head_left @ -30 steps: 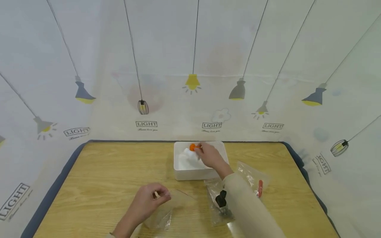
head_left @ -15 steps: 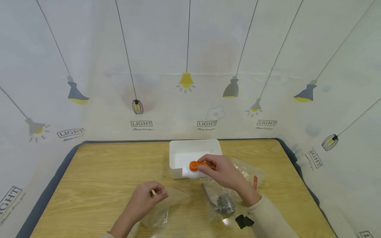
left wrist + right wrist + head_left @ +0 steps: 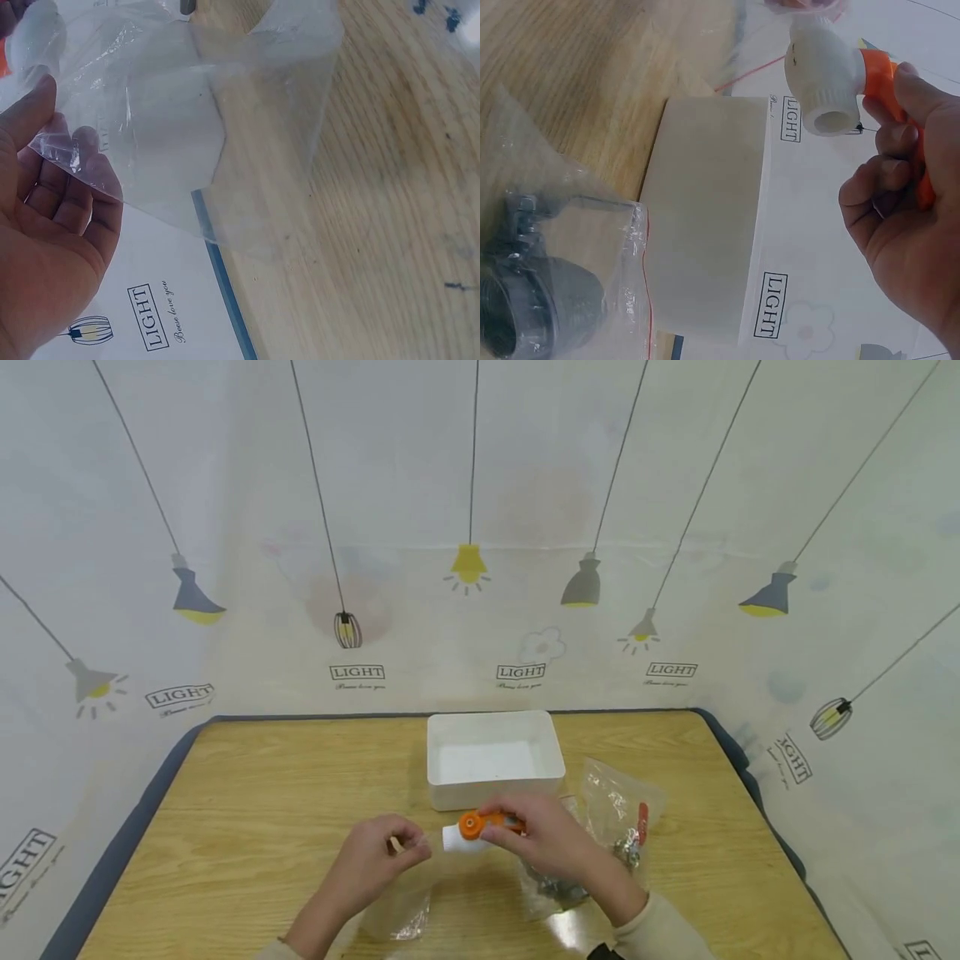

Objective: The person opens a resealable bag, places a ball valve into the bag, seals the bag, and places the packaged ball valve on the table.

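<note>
My right hand (image 3: 543,835) grips the orange lever handle of a white plastic ball valve (image 3: 821,75). The valve is raised over the table, in front of the white box. A clear plastic bag (image 3: 165,127) hangs from my left hand (image 3: 378,860), its edge pinched between thumb and fingers. In the head view the valve's white end (image 3: 453,838) sits just right of the left fingertips, close to the bag's upper edge. The left wrist view shows only part of the valve, behind the bag at the upper left corner.
The white box (image 3: 495,795) stands at the back middle of the wooden table (image 3: 300,768). Right of it lie two clear bags, one with a grey metal fitting (image 3: 570,300), the other with a red-handled valve (image 3: 642,823). A wall with printed lamps rises behind.
My right hand has lifted the valve out of the white box and brought it toward me and left, beside the left hand. The left hand has kept its hold on the bag.
</note>
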Tool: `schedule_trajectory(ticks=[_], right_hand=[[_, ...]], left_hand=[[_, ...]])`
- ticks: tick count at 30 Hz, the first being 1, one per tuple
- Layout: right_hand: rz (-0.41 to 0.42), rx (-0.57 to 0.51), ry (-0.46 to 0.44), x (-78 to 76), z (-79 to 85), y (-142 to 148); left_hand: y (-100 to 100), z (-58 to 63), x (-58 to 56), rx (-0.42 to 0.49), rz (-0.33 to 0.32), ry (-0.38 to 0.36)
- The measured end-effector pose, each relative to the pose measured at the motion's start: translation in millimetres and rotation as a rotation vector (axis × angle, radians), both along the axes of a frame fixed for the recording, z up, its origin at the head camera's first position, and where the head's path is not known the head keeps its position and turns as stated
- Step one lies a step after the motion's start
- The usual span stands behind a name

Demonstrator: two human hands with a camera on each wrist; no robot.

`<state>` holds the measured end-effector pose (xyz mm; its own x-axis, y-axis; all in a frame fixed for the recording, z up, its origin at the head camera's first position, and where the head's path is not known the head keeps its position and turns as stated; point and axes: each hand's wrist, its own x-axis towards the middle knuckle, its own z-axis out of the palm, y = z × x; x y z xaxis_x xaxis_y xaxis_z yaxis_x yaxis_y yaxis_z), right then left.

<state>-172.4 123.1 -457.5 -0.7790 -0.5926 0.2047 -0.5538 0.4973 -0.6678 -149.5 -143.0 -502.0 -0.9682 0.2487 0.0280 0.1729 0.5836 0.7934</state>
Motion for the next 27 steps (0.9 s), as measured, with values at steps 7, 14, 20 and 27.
schedule_trajectory(ticks=[7,14,20,27], right_hand=[[-0.031,0.097,0.006,3.3,-4.9,-4],[-0.028,0.093,-0.019,4.0,-7.9,-8],[-0.024,0.099,-0.042,3.8,-8.6,-10],[-0.028,0.126,-0.060,1.1,-10.4,-14]], left_hand=[[2,-0.1,-0.1,0.019,-0.013,-0.006],[4,-2.0,-1.1,0.035,-0.011,-0.030],[5,-4.3,-1.1,0.041,-0.047,-0.073],[8,-6.9,-0.8,0.086,-0.088,-0.063]])
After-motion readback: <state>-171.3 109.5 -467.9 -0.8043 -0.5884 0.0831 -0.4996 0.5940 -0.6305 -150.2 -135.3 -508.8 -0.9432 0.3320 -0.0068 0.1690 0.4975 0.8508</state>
